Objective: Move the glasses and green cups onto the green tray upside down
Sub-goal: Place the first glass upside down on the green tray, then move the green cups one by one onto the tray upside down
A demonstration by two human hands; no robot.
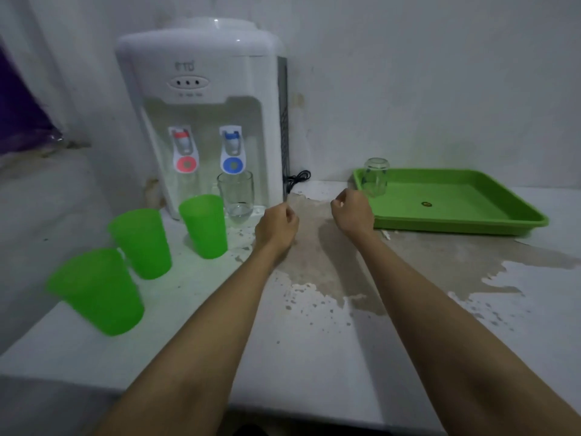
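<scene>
A: Tally. One glass [376, 176] already inverted in the back-left corner of the green tray [471, 220]. Second glass [236, 196] upright on the worktop [314, 341], under the blue tap of the water dispenser [201, 114], at the back.

B: Green cups?

A: Three, all upright, mouths up. One cup [204, 226] just beside the upright glass, the next [141, 243] nearer the left edge, the third [97, 291] closest to the front-left, blurred.

B: Hands?

A: Both hover mid-worktop between the cups and the tray. Left hand [276, 226], fingers curled loosely, holding nothing. Right hand [353, 212] likewise, curled and empty, just beside the tray's left rim.

B: So four pieces remain. Risks?

A: The upright glass appears to have a little water at the bottom. Flipping it over the tray would likely spill it. It also sits tight against the dispenser base and the nearest cup, so a careless reach could knock that cup.

B: Worktop surface?

A: Worn, patchy, possibly damp in the middle; cannot tell. A wet glass could slip in the grip.

B: Tray crowding?

A: Plenty of bare floor, but setting a cup down near the inverted glass could clip it.
</scene>
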